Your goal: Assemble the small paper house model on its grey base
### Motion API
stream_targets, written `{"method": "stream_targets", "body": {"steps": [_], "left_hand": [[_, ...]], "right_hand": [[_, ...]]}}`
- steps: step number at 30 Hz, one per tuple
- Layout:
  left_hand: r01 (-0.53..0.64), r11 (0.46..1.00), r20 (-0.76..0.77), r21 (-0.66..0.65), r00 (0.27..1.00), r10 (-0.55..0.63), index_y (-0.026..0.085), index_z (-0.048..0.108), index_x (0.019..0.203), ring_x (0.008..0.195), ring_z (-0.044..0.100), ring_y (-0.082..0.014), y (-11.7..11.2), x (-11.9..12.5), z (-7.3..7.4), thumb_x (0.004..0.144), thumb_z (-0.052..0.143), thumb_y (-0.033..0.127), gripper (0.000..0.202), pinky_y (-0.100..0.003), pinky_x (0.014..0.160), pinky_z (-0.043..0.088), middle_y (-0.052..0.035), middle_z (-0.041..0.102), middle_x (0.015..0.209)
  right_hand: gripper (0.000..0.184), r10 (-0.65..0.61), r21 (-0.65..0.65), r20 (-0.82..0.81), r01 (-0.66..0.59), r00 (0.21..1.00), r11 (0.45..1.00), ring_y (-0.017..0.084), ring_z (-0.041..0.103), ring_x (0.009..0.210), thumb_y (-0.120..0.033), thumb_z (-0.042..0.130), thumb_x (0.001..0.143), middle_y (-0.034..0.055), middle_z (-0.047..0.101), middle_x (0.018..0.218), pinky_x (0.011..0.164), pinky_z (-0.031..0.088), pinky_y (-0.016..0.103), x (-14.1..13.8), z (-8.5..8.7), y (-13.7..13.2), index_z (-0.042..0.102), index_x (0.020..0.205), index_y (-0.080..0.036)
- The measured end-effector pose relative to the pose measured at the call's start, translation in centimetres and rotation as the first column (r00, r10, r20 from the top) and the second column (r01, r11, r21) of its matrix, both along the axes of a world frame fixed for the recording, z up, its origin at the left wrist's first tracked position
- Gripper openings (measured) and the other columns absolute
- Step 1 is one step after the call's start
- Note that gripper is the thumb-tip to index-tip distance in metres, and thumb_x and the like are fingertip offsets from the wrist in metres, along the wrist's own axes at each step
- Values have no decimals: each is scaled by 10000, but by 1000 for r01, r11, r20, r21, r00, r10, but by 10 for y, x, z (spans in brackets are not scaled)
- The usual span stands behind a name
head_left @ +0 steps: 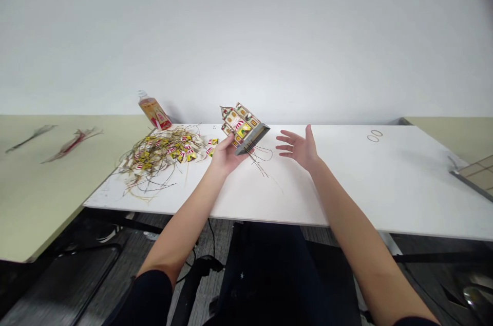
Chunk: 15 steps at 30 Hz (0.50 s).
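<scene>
Above the white table, my left hand (227,157) grips a small model house (242,125) with a cream and red front, a striped awning and a grey base. The house is tilted, its base toward the lower right. Thin dark wires (259,159) hang out from under the base. To the right of it, my right hand (298,149) is held up with fingers spread and nothing in it, apart from the house. A tangled pile of wired pieces (164,151) with red-striped and yellow parts lies left of my left hand.
A bottle with amber liquid (154,110) stands tilted-looking behind the pile. Two thin rings (373,136) lie at the right. Bundles of wire (75,144) rest on the pale green side table (34,203). A grey-edged panel (475,174) sits at the far right. The wall closes off the back.
</scene>
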<state>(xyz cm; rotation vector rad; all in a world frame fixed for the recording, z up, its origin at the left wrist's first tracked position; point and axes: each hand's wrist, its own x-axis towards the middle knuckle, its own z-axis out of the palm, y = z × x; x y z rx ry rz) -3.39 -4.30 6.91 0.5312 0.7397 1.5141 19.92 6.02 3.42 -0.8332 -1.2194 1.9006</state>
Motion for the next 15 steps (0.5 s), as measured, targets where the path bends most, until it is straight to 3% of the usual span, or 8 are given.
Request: {"method": "stream_targets", "body": {"steps": [5,7,9,12,13,14,15], "left_hand": [[-201,973,-81,115,974,211,260,684,1028,1138,618,-233,-37,-37,11,712,771,463,385,-390,935,536,-29,706,1122],[-317,933,-121,170,933,339,277,688,1012,1154,611,-243,-56,-63,17,722,756,480,360,-396,925,543,-24,717,1102],[-461,856,-147,232,854,499,283,687,953,1160,606,-239,-77,-96,24,793,678,470,246,-385,895,551,8,731,1066],[-642,724,-249,251,680,690,248,629,913,1210,568,-173,-113,-153,39,953,418,408,268,-307,893,531,71,721,1105],[-748,604,-280,276,539,795,242,593,915,1195,572,-137,-126,-171,45,967,354,413,298,-268,888,524,88,712,1118],[-822,517,-377,237,413,829,241,552,926,1167,580,-100,-139,-188,50,978,288,369,298,-238,886,518,103,701,1129],[-872,463,-562,159,306,769,248,513,953,1136,587,-72,-152,-201,56,983,229,306,291,-216,872,515,119,689,1143]], "right_hand": [[916,-15,11,-21,15,1000,1000,301,653,1062,-887,174,786,94,578,1368,860,528,430,-1,3,-7,551,1347,-269],[921,-16,13,-30,16,999,1000,299,653,1066,-889,160,785,88,579,1366,870,525,435,-1,4,-9,533,1368,-282],[925,-20,18,-28,21,999,1000,301,652,1073,-890,147,782,83,579,1368,878,522,441,-1,5,-10,527,1377,-293],[920,-20,17,-46,21,999,1000,305,651,1076,-888,154,784,83,580,1367,876,521,443,-1,5,-9,531,1374,-292],[915,-16,14,-60,17,998,1000,306,651,1075,-886,162,788,85,580,1367,875,520,442,-1,5,-9,534,1372,-288],[910,-11,10,-73,12,997,1000,306,651,1073,-883,172,791,86,579,1367,875,519,442,-1,5,-9,536,1370,-285],[904,-7,7,-82,7,997,1000,306,651,1072,-881,181,794,87,579,1367,875,518,442,-1,4,-9,539,1369,-283]]}}
